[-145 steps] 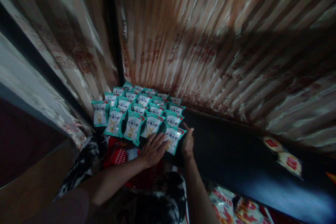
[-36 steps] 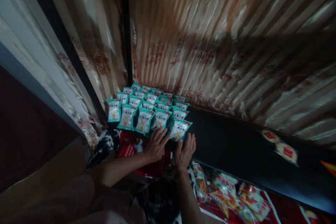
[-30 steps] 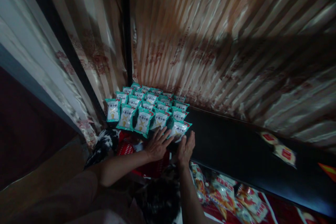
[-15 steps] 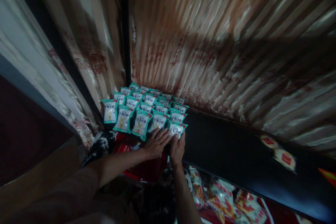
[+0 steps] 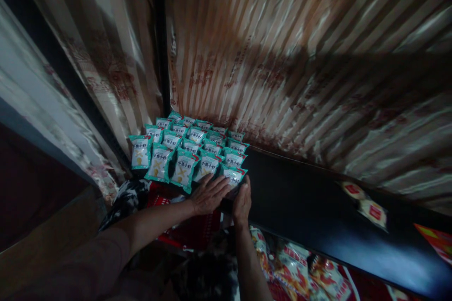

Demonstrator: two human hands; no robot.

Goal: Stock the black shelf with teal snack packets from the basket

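Observation:
Several teal-and-white snack bags (image 5: pixel 184 168) stand in close rows on a black shelf (image 5: pixel 282 188), against the corner. My left hand (image 5: pixel 211 194) lies with fingers stretched over the lower part of the front bags near the right end. Beside the rightmost front bag (image 5: pixel 233 176) is my right hand (image 5: pixel 242 203), upright on edge, its fingers extended along the bag's right side. Neither hand wraps around a bag. The lower part of that bag is partly hidden by my hands.
Two small cream-and-red packets (image 5: pixel 372 214) lie on the shelf to the right, with a red-orange packet (image 5: pixel 434 240) beyond. Below the front edge are larger snack bags (image 5: pixel 293 265) and a red basket (image 5: pixel 197 230). Striped plastic sheeting (image 5: pixel 282 56) and a black post (image 5: pixel 159 33) stand behind.
My right hand has shifted from the front of the rightmost bag to its right side. My left hand stays on the front bags. The view has moved slightly.

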